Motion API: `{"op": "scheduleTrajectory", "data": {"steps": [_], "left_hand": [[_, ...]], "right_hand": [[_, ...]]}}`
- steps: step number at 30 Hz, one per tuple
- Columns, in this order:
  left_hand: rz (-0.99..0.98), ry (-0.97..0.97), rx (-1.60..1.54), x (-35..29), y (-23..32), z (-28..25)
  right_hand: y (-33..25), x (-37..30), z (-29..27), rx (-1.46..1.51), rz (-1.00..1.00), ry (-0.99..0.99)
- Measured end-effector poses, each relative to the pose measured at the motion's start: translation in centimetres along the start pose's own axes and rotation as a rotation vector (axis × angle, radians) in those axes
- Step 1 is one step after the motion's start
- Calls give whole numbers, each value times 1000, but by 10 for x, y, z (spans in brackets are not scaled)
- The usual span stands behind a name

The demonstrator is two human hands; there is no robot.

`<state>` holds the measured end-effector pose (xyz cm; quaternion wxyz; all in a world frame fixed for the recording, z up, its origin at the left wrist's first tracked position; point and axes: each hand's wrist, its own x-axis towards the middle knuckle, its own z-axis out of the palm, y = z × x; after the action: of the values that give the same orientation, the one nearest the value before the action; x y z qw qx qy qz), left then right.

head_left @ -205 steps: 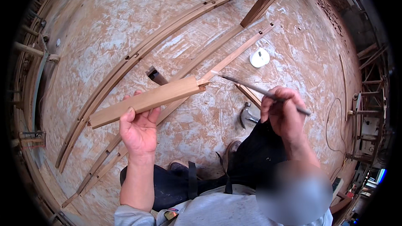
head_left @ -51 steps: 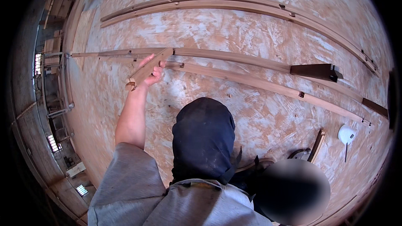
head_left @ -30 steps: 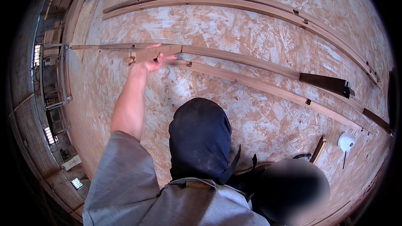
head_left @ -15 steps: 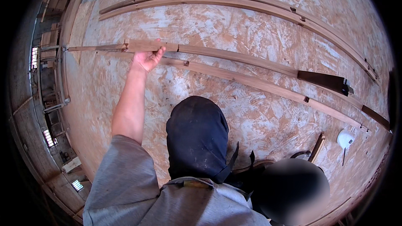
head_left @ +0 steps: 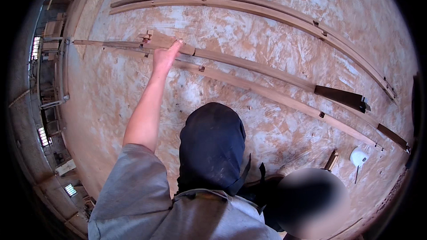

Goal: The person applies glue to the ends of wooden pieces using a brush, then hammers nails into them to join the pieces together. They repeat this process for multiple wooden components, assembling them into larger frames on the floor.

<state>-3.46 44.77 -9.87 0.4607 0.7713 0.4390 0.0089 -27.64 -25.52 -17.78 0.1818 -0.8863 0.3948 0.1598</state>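
My left hand point(head_left: 167, 56) reaches forward, closed on a short wooden block point(head_left: 160, 40) with a notched, tenon-like left end. The block sits at a slant across a long wooden strip point(head_left: 253, 67), its left end raised farther from me. A second long strip point(head_left: 267, 92), with dark mortise holes, lies nearer me and roughly alongside. Toward the right, a dark tapered flat piece point(head_left: 339, 97) rests along the first strip; its kind is unclear. My right hand is out of sight.
Two more notched wooden strips point(head_left: 267, 5) lie side by side farther off. A rounded dark cloth shape point(head_left: 212, 146) fills the near middle, beside a blurred dark shape point(head_left: 311, 204). A white round object point(head_left: 358, 156) lies at the right. Stacked timber point(head_left: 52, 29) stands left.
My left hand has moved slightly right and turned, swinging the block from in line with the long strip to a slant. The view has shifted a little.
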Motion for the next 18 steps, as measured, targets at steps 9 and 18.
{"op": "scheduleTrajectory", "data": {"steps": [9,18], "left_hand": [[508,163,-503,22,-13,1],[411,137,-495,25,-5,18]], "right_hand": [[-4,-1,-192,665,-33,-74],[-336,-113,-226,479,-616,-291]]}}
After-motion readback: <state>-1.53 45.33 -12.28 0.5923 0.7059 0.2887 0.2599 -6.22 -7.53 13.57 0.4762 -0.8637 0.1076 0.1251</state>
